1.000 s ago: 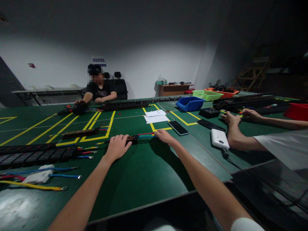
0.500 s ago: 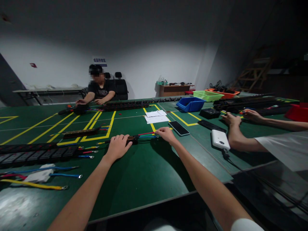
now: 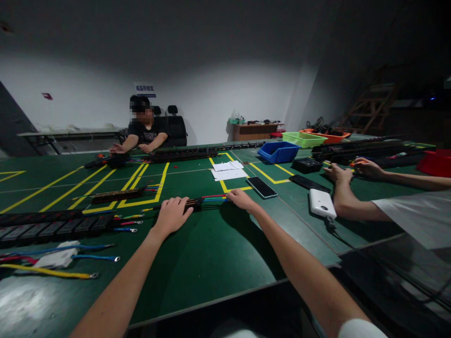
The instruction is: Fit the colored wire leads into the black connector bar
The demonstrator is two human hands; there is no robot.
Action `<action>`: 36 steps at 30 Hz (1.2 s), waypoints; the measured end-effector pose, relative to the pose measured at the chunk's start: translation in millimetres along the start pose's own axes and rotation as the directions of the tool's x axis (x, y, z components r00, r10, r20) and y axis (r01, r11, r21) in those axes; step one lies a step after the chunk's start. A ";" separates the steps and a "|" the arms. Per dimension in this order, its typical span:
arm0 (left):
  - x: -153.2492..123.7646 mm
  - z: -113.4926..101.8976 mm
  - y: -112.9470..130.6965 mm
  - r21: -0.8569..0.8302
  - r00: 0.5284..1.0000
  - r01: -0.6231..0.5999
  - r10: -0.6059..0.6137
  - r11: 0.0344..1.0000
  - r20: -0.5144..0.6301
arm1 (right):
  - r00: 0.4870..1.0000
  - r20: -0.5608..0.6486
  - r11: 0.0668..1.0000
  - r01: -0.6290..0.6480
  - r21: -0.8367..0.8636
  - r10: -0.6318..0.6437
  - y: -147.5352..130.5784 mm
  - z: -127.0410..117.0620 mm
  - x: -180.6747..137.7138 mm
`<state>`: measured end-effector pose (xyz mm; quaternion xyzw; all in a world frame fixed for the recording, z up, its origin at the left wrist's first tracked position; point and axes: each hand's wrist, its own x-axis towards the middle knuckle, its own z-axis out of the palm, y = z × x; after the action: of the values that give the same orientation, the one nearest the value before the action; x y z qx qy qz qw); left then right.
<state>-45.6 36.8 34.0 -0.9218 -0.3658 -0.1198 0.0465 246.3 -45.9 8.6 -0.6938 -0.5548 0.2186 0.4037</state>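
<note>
My left hand (image 3: 172,215) lies on the green table (image 3: 211,249), its fingers curled over the dark end of a thin black strip (image 3: 192,203). Red, blue and green wires (image 3: 213,198) run from that strip to the right. My right hand (image 3: 240,199) rests at the wires' right end, fingers closed on them. Both forearms stretch forward from the near table edge.
A long black power strip (image 3: 52,227) and loose coloured wires (image 3: 52,270) lie at the left. A black phone (image 3: 261,187), white papers (image 3: 228,170), a white device (image 3: 321,202) and a blue bin (image 3: 278,151) sit to the right. A co-worker's hands (image 3: 338,173) work at the right; another person (image 3: 144,129) sits across.
My right hand slid slightly right along the wires half a second ago and has come back left. My left hand has stayed put.
</note>
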 end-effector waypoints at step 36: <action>0.4 -0.3 0.8 0.036 1.000 -0.004 0.004 0.999 0.002 | 0.999 -0.035 0.999 -0.020 0.028 0.021 9.0 0.2 4.2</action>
<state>-44.8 36.5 34.5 -0.9216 -0.3662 -0.1120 0.0629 252.7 -42.4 1.9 -0.6976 -0.5375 0.2179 0.4207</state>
